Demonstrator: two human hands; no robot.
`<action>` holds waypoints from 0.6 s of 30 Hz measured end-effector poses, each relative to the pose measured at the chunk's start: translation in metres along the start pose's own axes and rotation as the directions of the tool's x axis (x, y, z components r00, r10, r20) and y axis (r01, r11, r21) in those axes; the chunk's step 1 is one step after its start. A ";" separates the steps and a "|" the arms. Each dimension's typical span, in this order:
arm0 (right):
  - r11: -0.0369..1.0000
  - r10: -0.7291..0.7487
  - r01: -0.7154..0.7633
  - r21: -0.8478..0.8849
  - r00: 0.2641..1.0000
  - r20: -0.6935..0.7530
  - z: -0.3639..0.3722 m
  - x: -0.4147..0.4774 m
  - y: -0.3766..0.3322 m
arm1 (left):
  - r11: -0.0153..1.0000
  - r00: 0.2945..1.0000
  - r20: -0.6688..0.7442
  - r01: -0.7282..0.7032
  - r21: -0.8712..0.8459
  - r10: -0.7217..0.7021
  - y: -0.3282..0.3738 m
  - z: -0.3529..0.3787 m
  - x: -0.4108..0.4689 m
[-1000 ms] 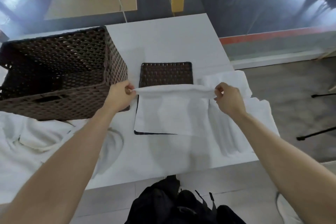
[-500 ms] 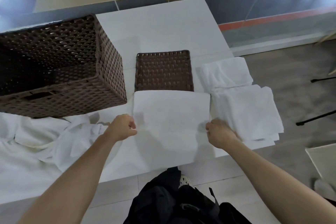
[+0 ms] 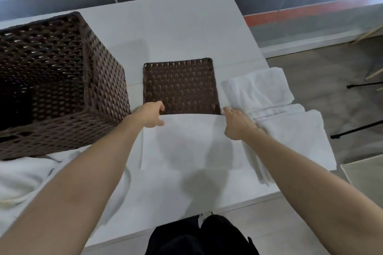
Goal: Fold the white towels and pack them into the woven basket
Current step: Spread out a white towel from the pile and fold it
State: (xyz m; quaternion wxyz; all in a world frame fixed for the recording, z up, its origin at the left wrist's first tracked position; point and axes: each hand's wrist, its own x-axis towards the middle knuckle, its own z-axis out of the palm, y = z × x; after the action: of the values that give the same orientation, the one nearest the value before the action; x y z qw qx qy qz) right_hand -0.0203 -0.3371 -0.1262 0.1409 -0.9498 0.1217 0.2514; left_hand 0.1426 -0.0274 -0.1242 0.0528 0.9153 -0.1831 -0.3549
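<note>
Both hands — left hand (image 3: 152, 115), right hand (image 3: 236, 124) — pinch the white towel (image 3: 192, 141); no readable writing.

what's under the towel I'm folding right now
The towel covers the near part of a flat woven panel, whose far part shows. Its covered near edge cannot be seen; elsewhere it lies on the white table.
</note>
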 end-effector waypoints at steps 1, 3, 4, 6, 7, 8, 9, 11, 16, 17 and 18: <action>1.000 0.009 -0.009 0.003 1.000 0.025 -0.003 0.003 0.001 | 0.999 1.000 0.022 0.002 0.036 -0.003 -0.002 -0.002 0.002; 1.000 0.013 -0.013 0.006 0.999 0.041 -0.010 0.003 0.001 | 0.998 0.999 0.050 -0.012 0.062 0.009 -0.006 -0.002 0.000; 1.000 0.014 -0.013 -0.008 0.998 0.057 -0.013 0.001 0.000 | 0.999 0.998 0.053 -0.016 0.045 0.013 -0.008 -0.002 -0.002; 1.000 0.005 -0.003 -0.026 0.997 0.078 -0.018 -0.001 0.001 | 0.999 0.998 0.056 -0.009 -0.031 0.011 -0.010 -0.007 -0.013; 1.000 0.012 -0.012 -0.005 0.997 0.077 -0.019 -0.002 0.002 | 0.998 0.998 0.057 -0.004 -0.062 0.008 -0.012 -0.009 -0.019; 1.000 0.020 -0.022 0.017 0.997 0.074 -0.021 -0.004 0.002 | 0.997 0.998 0.057 -0.005 -0.083 0.009 -0.013 -0.012 -0.026; 0.999 0.025 -0.028 0.031 0.997 0.080 -0.023 -0.007 0.002 | 0.995 0.998 0.062 0.003 -0.097 0.004 -0.015 -0.015 -0.033; 1.000 0.008 -0.011 0.020 0.994 0.107 -0.033 -0.015 -0.001 | 0.993 0.998 0.066 -0.004 -0.121 0.012 -0.018 -0.022 -0.050; 0.991 -0.052 0.046 0.127 0.998 0.043 -0.095 -0.041 -0.017 | 0.984 0.995 -0.060 -0.086 -0.154 0.078 -0.016 -0.070 -0.103; 0.988 -0.071 0.072 0.136 0.997 -0.011 -0.109 -0.048 -0.021 | 0.983 0.988 -0.130 -0.105 -0.148 0.086 -0.014 -0.081 -0.115; 0.985 -0.095 0.104 0.136 0.993 -0.075 -0.122 -0.056 -0.025 | 0.981 0.973 -0.210 -0.129 -0.144 0.097 -0.012 -0.090 -0.128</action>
State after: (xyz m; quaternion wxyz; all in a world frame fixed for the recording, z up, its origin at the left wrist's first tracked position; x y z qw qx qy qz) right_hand -0.0056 -0.3448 0.0091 0.2152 -0.9505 0.0961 0.2024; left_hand 0.1189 0.0280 0.0207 0.1630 0.9275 -0.2005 -0.2700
